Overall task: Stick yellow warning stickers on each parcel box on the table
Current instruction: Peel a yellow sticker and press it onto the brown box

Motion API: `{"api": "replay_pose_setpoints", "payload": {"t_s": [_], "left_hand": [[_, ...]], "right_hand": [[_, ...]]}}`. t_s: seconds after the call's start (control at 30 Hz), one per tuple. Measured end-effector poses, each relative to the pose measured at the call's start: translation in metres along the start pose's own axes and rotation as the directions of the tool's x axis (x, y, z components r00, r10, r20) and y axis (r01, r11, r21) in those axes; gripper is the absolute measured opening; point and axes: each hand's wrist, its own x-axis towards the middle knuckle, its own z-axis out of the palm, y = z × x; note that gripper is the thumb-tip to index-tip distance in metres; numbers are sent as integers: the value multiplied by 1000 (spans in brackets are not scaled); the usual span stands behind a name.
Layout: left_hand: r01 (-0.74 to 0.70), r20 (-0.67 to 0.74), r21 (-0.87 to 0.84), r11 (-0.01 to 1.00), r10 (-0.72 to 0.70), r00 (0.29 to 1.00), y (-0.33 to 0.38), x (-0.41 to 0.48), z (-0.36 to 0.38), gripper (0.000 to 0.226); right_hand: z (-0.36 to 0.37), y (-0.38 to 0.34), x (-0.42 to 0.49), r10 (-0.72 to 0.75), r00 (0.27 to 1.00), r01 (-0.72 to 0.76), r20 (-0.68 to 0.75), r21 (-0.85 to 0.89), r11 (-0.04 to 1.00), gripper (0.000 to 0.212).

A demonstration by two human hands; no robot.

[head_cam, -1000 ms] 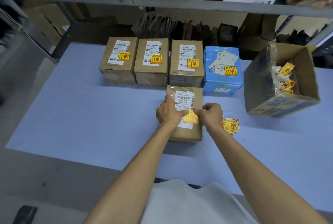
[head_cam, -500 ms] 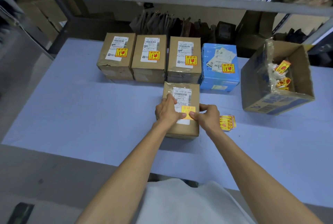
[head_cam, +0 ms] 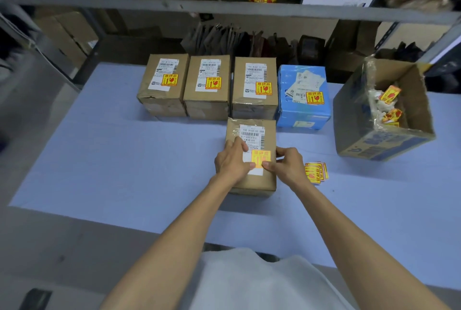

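sticker (head_cam: 261,159) and box (head_cam: 252,182) are found near the middle of the table (head_cam: 124,160), just in front of a row of four boxes (head_cam: 209,96) that are already marked in yellow. the sticker is laid flat on the lower part of the near box's white label. its lower left corner is pressed by the thumb of the left hand (head_cam: 232,162), whose fingers are spread loosely over the label and closed round nothing. its lower right corner is pressed by the thumb of the right hand (head_cam: 287,165), while that hand's curled fingers are hooked over the box's right top edge. the sticker is judged thin, limp and tacky, so it is best taken by its corners and smoothed outward so that no crease is trapped. the cardboard is judged stiff, and the box light enough to be steadied by its edges. spare stickers (head_cam: 316,172) are stacked just right of the right hand.
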Motion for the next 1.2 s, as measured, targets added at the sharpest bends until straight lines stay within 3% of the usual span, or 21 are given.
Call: {"api": "replay_pose_setpoints", "payload": {"t_s": [0.1, 0.23, 0.33, 0.43, 0.57, 0.63, 0.73, 0.8, 0.9, 0.97, 1.1, 1.2], "left_hand": [[-31, 69, 75, 997, 26, 997, 6, -2, -2, 35], [-26, 309, -133, 991, 66, 949, 4, 2, -20, 43], [-36, 240, -245, 969, 97, 966, 6, -1, -31, 36], [-45, 64, -465, 884, 85, 994, 17, -4, -40, 24], [-96, -181, -692, 715, -43, 983, 30, -1, -54, 9], [-80, -185, -752, 654, -93, 978, 35, 2, -58, 7], [-71, -156, -774, 630, -81, 985, 45, 1, -59, 22], [-81, -138, -780, 621, -44, 989, 53, -1, -59, 27], [-48, 0, -852, 521, 92, 996, 62, -9, -66, 31], [-25, 69, -883, 469, 182, 981, 66, -11, -67, 31], [-54, -21, -877, 478, 75, 997, 73, -12, -60, 14], [-92, -55, -861, 500, 88, 995, 79, -10, -64, 8]], "right_hand": [[1, -2, 1, 16, 1000, -16, 3, -42, 999, 28], [4, -19, 3, 82, 996, -88, -34, -213, 973, 34], [9, -39, -5, -134, 978, 97, -162, -218, 971, 49], [7, -65, -14, -300, 938, 297, -175, -45, 954, 41], [-2, -87, -15, -423, 891, 430, -166, 5, 903, 29], [-6, -93, -16, -463, 871, 467, -163, -19, 884, 35], [-6, -94, -17, -513, 830, 503, -218, -104, 858, 40], [-8, -91, -17, -551, 789, 522, -273, -177, 835, 31], [-20, -83, -16, -558, 773, 511, -301, -224, 830, 10], [-30, -79, -17, -513, 794, 490, -325, -158, 857, 5], [-47, -83, -24, -373, 854, 441, -362, 123, 889, 8], [-62, -81, -23, -266, 880, 395, -394, 296, 870, 13]]}}
